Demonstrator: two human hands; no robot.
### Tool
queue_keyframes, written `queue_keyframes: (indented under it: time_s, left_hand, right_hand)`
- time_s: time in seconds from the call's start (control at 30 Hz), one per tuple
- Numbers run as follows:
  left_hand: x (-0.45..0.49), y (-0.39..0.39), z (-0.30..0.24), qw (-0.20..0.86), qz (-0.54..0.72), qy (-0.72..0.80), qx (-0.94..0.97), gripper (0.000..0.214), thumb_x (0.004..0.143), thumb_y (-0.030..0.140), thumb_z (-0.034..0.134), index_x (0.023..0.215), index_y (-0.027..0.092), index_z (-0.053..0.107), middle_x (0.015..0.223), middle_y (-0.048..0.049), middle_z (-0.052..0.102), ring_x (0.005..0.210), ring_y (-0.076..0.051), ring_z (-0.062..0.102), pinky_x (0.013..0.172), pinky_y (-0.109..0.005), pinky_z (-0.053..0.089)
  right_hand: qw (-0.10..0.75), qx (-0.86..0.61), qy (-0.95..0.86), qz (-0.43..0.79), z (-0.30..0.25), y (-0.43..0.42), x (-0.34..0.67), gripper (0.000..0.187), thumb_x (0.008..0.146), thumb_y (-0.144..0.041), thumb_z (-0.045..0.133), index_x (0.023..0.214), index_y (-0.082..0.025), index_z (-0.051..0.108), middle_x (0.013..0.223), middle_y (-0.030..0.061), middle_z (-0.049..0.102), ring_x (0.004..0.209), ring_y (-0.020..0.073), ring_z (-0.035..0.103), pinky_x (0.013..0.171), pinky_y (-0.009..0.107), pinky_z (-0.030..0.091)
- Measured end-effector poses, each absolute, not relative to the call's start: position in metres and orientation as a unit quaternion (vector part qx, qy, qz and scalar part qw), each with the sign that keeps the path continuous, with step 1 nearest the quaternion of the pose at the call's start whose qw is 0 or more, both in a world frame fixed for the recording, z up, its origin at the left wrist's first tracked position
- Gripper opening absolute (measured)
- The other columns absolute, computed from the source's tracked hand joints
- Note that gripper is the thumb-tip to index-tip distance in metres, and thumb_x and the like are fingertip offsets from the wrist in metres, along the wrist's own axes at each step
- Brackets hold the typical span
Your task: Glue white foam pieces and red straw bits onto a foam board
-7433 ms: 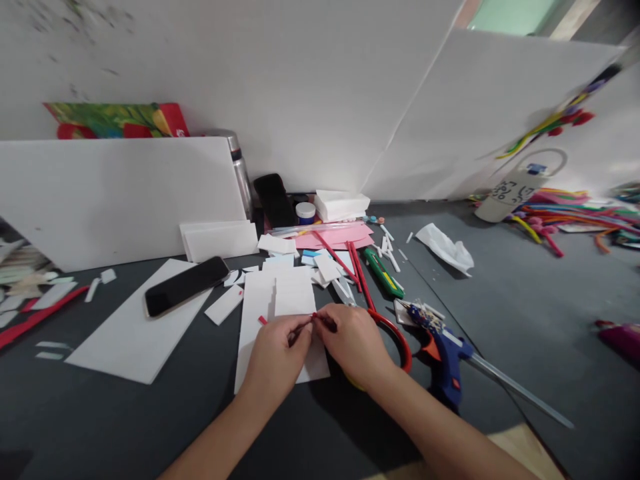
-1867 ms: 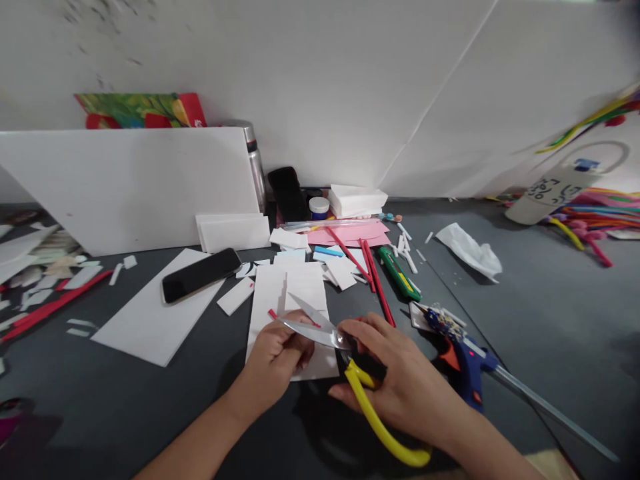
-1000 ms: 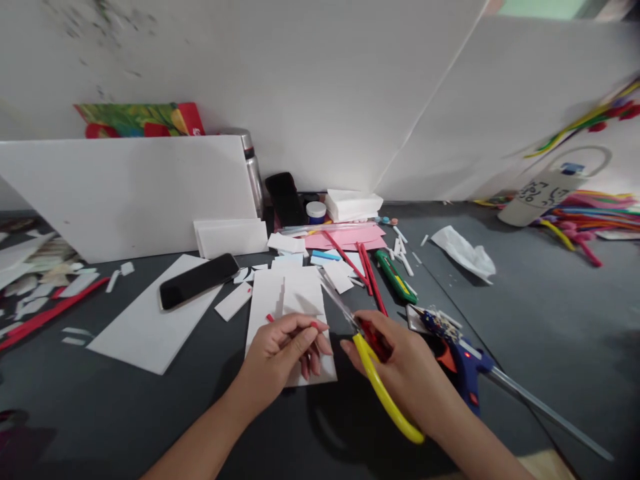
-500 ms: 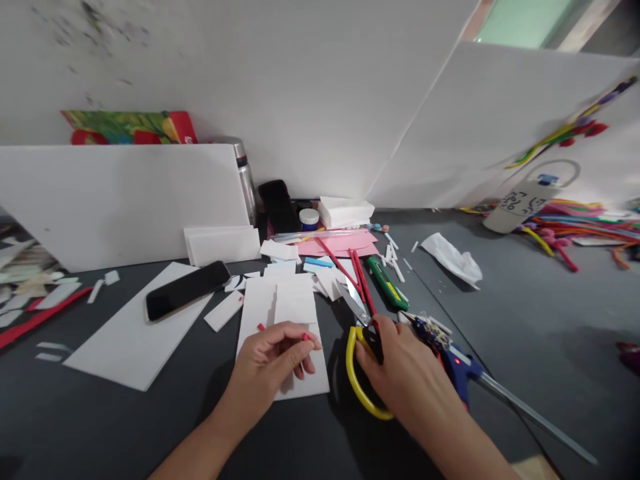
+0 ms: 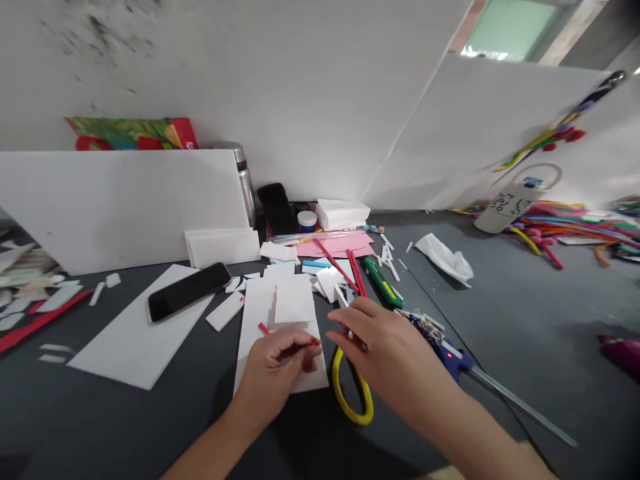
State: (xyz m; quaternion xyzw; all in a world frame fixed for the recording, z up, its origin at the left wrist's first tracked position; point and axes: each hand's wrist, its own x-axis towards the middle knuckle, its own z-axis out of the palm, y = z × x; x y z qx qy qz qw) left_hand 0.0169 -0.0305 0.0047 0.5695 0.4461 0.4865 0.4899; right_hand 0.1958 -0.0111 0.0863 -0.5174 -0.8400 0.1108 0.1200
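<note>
My left hand pinches a small red piece between thumb and fingertips, above a white card sheet. A smaller white card lies on that sheet. Another bit of red pokes out behind the left knuckles; whether it joins the pinched piece I cannot tell. My right hand hovers over the scissors, its thumb and fingertips apart and pointing toward the left hand. The scissors' yellow handle shows below the right hand, which covers their middle.
A blue glue gun with a clear glue stick lies right of my hand. Beyond are a green cutter, red strips and paper scraps. A phone rests on paper at left; a white bottle stands far right.
My right hand has come off the scissors and moved left toward my left hand. The scissors now lie slightly further left. My left hand keeps its pinch on the red piece.
</note>
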Motion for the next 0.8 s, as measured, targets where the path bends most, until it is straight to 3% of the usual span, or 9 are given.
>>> queue_keyframes:
  time_s: [0.1, 0.27, 0.37, 0.53, 0.7, 0.8]
  left_hand:
    - [0.016, -0.031, 0.002, 0.476, 0.492, 0.449, 0.574, 0.014, 0.088, 0.024, 0.064, 0.076, 0.017, 0.068, 0.065, 0.001, 0.062, 0.059, -0.011, 0.059, 0.057, -0.021, 0.048]
    - [0.013, -0.032, -0.002, 0.448, 0.484, 0.472, 0.585, 0.013, 0.087, 0.026, 0.065, 0.078, 0.018, 0.07, 0.065, 0.0018, 0.062, 0.056, -0.01, 0.058, 0.053, -0.018, 0.047]
    - [0.014, -0.031, -0.003, 0.419, 0.478, 0.485, 0.6, 0.014, 0.087, 0.026, 0.064, 0.076, 0.019, 0.07, 0.066, 0.0019, 0.064, 0.054, -0.009, 0.057, 0.05, -0.017, 0.045]
    - [0.018, -0.028, -0.003, 0.348, 0.47, 0.516, 0.625, 0.015, 0.085, 0.017, 0.06, 0.082, 0.021, 0.074, 0.078, -0.0005, 0.074, 0.069, -0.013, 0.066, 0.064, -0.021, 0.051]
    - [0.021, -0.029, -0.004, 0.362, 0.43, 0.571, 0.599, 0.021, 0.089, 0.03, 0.06, 0.104, 0.021, 0.072, 0.086, -0.0033, 0.075, 0.072, -0.017, 0.069, 0.064, -0.025, 0.053]
    - [0.019, -0.03, -0.006, 0.342, 0.411, 0.589, 0.606, 0.021, 0.091, 0.033, 0.058, 0.105, 0.022, 0.069, 0.085, -0.003, 0.074, 0.072, -0.017, 0.069, 0.066, -0.027, 0.053]
  right_hand:
    - [0.24, -0.455, -0.819, 0.254, 0.072, -0.007, 0.193, 0.007, 0.089, -0.018, 0.067, 0.092, -0.022, 0.073, 0.087, 0.0027, 0.065, 0.073, 0.0152, 0.064, 0.064, 0.025, 0.047]
    - [0.319, -0.403, -0.782, 0.351, 0.043, -0.006, 0.192, 0.008, 0.09, -0.018, 0.066, 0.092, -0.02, 0.073, 0.085, 0.0026, 0.064, 0.075, 0.0141, 0.062, 0.066, 0.025, 0.047]
    - [0.343, -0.391, -0.777, 0.355, 0.037, -0.006, 0.191, 0.013, 0.091, -0.013, 0.062, 0.09, -0.018, 0.073, 0.083, 0.003, 0.062, 0.074, 0.0137, 0.062, 0.066, 0.025, 0.046]
    - [0.351, -0.404, -0.779, 0.326, 0.031, -0.002, 0.187, 0.013, 0.089, -0.011, 0.06, 0.089, -0.017, 0.072, 0.083, 0.0036, 0.063, 0.074, 0.0145, 0.061, 0.065, 0.025, 0.045]
    - [0.347, -0.442, -0.772, 0.299, 0.024, 0.009, 0.189, 0.009, 0.088, -0.015, 0.063, 0.087, -0.018, 0.071, 0.08, 0.0019, 0.066, 0.072, 0.0142, 0.061, 0.065, 0.024, 0.045]
    - [0.342, -0.465, -0.763, 0.292, 0.02, 0.012, 0.189, 0.008, 0.088, -0.017, 0.062, 0.087, -0.019, 0.07, 0.078, 0.0011, 0.068, 0.067, 0.0135, 0.061, 0.062, 0.024, 0.045]
